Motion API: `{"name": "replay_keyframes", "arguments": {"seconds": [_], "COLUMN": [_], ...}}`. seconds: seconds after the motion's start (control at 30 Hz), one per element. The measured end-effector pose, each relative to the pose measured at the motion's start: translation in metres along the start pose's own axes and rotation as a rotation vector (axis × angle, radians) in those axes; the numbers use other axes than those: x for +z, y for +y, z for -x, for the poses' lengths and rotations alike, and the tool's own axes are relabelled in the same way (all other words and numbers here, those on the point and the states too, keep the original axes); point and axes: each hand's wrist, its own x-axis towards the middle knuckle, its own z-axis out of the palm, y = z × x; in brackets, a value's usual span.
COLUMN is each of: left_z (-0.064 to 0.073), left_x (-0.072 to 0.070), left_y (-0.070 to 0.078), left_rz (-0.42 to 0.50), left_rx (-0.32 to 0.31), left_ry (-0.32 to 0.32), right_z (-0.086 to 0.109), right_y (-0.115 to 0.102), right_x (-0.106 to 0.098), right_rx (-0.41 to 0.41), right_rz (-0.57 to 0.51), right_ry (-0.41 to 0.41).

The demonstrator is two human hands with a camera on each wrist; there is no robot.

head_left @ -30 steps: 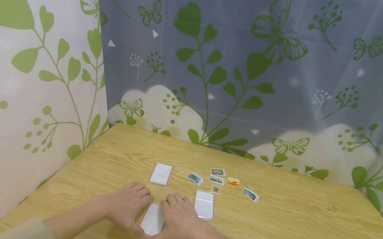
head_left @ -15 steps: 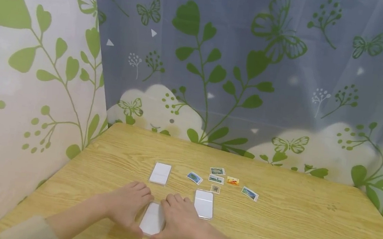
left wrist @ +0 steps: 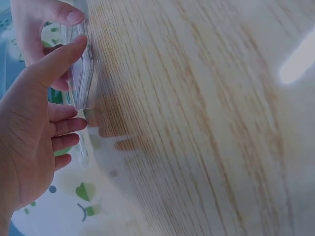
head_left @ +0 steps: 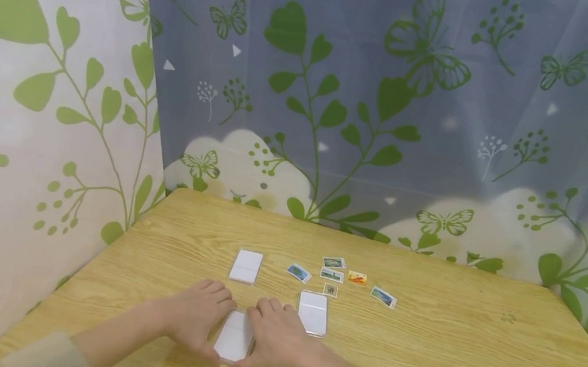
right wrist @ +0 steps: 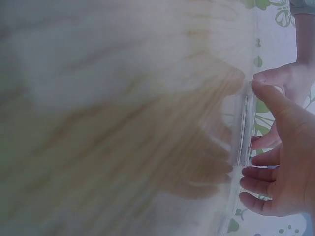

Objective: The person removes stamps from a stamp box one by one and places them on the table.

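Note:
A clear plastic case with a white inside lies on the table near the front edge, between both hands. My left hand grips its left side, thumb at the near corner and fingers toward the far end. On the opposite side my right hand holds it the same way, thumb near the other thumb. In the left wrist view the case is seen edge-on as thin clear layers, with the left thumb at one end. The right wrist view shows the case low against the tabletop, fingertips at its edge.
Two similar white cases lie close by, one beyond the left hand and one beside the right hand. Several small stamp-like pictures with white borders are spread farther back on the wooden table. Patterned curtains stand behind.

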Motion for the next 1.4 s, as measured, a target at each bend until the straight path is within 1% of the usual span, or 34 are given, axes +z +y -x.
{"name": "replay_keyframes", "arguments": {"seconds": [0.1, 0.23, 0.3, 0.47, 0.57, 0.67, 1.0, 1.1, 1.23, 1.3, 1.4], "left_z": [0.0024, 0.0039, 0.0038, 0.0035, 0.0034, 0.0030, -0.0006, -0.0010, -0.0012, -0.0015, -0.0025], "left_x": [-0.0006, -0.0011, -0.0022, -0.0029, -0.0009, 0.0005, -0.0018, -0.0021, -0.0020, -0.0021, -0.0024], "left_y": [0.0000, 0.0004, 0.0017, 0.0042, 0.0036, 0.0031, 0.0026, 0.0023, 0.0028, 0.0034, 0.0039], "left_rz": [-0.006, -0.047, -0.067, -0.114, -0.140, -0.146, -0.101, -0.107, -0.144, -0.160, -0.160], "left_rx": [0.015, 0.069, 0.089, 0.116, 0.142, 0.155, 0.118, 0.135, 0.169, 0.171, 0.157], "left_ry": [0.028, 0.096, 0.106, 0.095, 0.115, 0.119, 0.081, 0.095, 0.119, 0.113, 0.094], "right_z": [0.0018, 0.0045, 0.0057, 0.0067, 0.0068, 0.0067, 0.0053, 0.0049, 0.0037, 0.0036, 0.0046], "right_y": [0.0013, 0.0042, 0.0056, 0.0066, 0.0064, 0.0059, 0.0071, 0.0071, 0.0063, 0.0058, 0.0060], "right_x": [-0.0011, -0.0024, -0.0030, -0.0033, -0.0023, -0.0024, -0.0069, -0.0082, -0.0081, -0.0072, -0.0058], "right_rx": [-0.011, -0.083, -0.116, -0.141, -0.152, -0.159, -0.150, -0.145, -0.140, -0.138, -0.140], "right_rz": [0.012, 0.096, 0.136, 0.180, 0.204, 0.224, 0.193, 0.178, 0.161, 0.156, 0.168], "right_ry": [0.033, 0.104, 0.123, 0.121, 0.126, 0.126, 0.081, 0.070, 0.053, 0.054, 0.074]}}
